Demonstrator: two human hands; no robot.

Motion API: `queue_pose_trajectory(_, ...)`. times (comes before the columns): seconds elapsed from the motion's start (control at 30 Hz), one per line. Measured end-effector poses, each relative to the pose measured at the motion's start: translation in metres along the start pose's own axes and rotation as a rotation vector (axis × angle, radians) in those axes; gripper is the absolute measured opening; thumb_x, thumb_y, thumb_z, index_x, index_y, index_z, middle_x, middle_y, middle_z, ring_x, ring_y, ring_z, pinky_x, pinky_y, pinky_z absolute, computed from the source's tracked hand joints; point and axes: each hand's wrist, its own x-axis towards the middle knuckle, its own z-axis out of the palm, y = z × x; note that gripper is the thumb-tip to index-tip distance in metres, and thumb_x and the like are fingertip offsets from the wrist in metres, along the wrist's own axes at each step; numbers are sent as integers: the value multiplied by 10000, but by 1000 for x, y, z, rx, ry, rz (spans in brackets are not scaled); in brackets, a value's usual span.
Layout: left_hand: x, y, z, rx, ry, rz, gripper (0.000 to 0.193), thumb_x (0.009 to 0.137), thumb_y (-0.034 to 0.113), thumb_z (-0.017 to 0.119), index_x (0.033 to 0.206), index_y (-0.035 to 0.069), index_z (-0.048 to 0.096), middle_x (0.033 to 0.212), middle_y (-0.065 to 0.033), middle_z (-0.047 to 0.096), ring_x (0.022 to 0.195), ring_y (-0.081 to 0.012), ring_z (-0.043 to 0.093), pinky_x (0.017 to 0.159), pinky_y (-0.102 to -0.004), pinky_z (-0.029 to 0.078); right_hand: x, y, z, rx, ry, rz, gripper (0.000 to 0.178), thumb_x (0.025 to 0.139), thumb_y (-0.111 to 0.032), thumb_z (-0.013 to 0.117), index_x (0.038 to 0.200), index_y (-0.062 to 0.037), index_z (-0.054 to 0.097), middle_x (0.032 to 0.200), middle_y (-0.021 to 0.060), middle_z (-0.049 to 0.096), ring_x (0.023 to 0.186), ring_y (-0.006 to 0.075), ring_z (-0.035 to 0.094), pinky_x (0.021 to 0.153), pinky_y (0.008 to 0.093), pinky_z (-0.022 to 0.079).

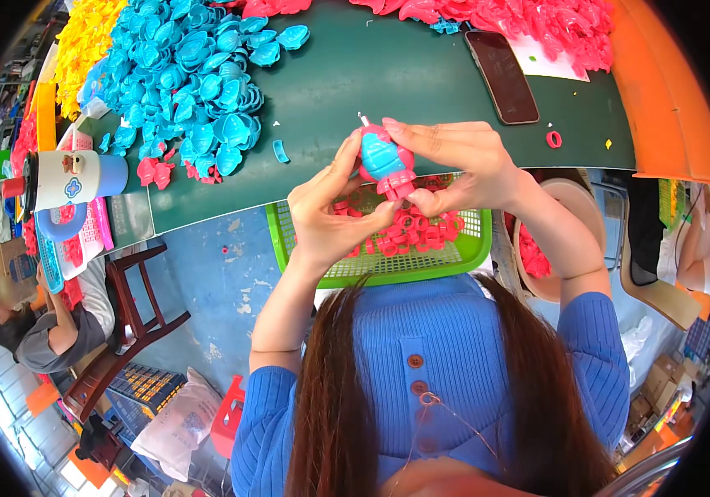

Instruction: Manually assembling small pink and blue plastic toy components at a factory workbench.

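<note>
Both hands hold one small plastic toy (386, 159), pink with a blue front shell, above a green basket (471, 253). My left hand (330, 211) pinches its lower left side with thumb and fingers. My right hand (458, 166) wraps over its top and right side. The basket sits in my lap and holds several small pink plastic rings (421, 228). A heap of blue plastic shells (189, 74) lies on the dark green table (371, 74) to the upper left.
A black phone (502, 76) lies on the table, with pink parts (537, 21) heaped behind it and yellow parts (82, 41) far left. A white and blue mug (73, 178) stands at the table's left end. Another person (48, 323) sits lower left beside a wooden chair (135, 319).
</note>
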Motion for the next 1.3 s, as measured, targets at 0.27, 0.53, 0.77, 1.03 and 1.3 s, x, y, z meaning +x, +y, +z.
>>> queue_pose_trajectory(0.27, -3, 0, -2, -183, -44, -79, 665, 648, -107, 686, 1252, -137, 410, 1165, -207, 551, 1046, -228, 568, 856, -327, 500, 0, -1, -12, 31, -67, 105, 543, 580, -62, 646, 1118, 7, 610, 916, 165, 670, 721, 240, 674, 658, 290, 543)
queue_pose_trajectory(0.53, -16, -12, 6, -283, 175, -76, 752, 639, -73, 750, 1292, -87, 379, 1242, -199, 493, 1075, -230, 547, 862, -340, 525, 3, 4, -41, -138, 76, 71, 470, 606, -52, 665, 1071, -3, 623, 951, 150, 665, 802, 248, 672, 682, 320, 545)
queue_pose_trajectory(0.77, -20, -14, 17, -228, 246, 10, 801, 622, -59, 777, 1304, -82, 358, 1325, -240, 399, 1111, -266, 523, 855, -357, 536, -18, 34, -25, -702, -231, 111, 402, 736, -82, 669, 1127, -36, 587, 1001, 109, 651, 902, 226, 638, 779, 333, 505)
queue_pose_trajectory(1.03, -15, -18, 30, -7, 266, 186, 827, 630, -52, 773, 1333, -1, 341, 1338, -182, 353, 1211, -284, 437, 870, -354, 531, 24, -42, -4, 509, -41, 673, 184, 816, -64, 636, 976, 25, 639, 857, 66, 645, 757, 102, 599, 690, 232, 481)
queue_pose_trajectory(1.3, 3, 13, -1, -717, -38, -286, 917, 665, -40, 741, 1409, 35, 211, 1408, -183, 293, 1230, -242, 412, 875, -347, 517, 26, -35, -9, 852, -145, 855, 124, 780, -51, 675, 871, 28, 644, 827, 41, 623, 772, 97, 581, 714, 230, 468)
